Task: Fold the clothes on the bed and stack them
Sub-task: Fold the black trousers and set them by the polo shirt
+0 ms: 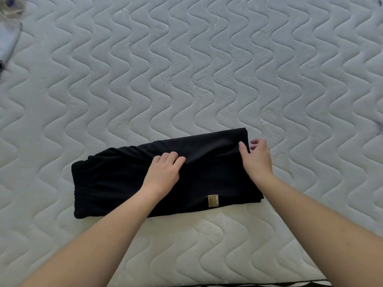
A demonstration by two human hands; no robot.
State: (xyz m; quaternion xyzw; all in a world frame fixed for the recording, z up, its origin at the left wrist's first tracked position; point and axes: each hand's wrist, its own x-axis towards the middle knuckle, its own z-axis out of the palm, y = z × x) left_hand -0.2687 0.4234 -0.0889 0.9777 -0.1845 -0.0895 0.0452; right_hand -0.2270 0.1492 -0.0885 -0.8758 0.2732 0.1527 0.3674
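Observation:
A black garment (116,183) with an elastic waistband at its left end lies folded into a long strip on the white quilted mattress (186,69), near the front edge. A small gold label (213,200) shows on its lower edge. My left hand (163,172) rests on the middle of the strip, fingers curled down onto the cloth. My right hand (257,158) holds the strip's right end, thumb on top of the fabric and fingers beyond the edge.
A pale, blurred heap of cloth with a thin grey cord (12,38) lies at the far left corner of the mattress. The mattress's front edge (228,283) runs along the bottom of the view.

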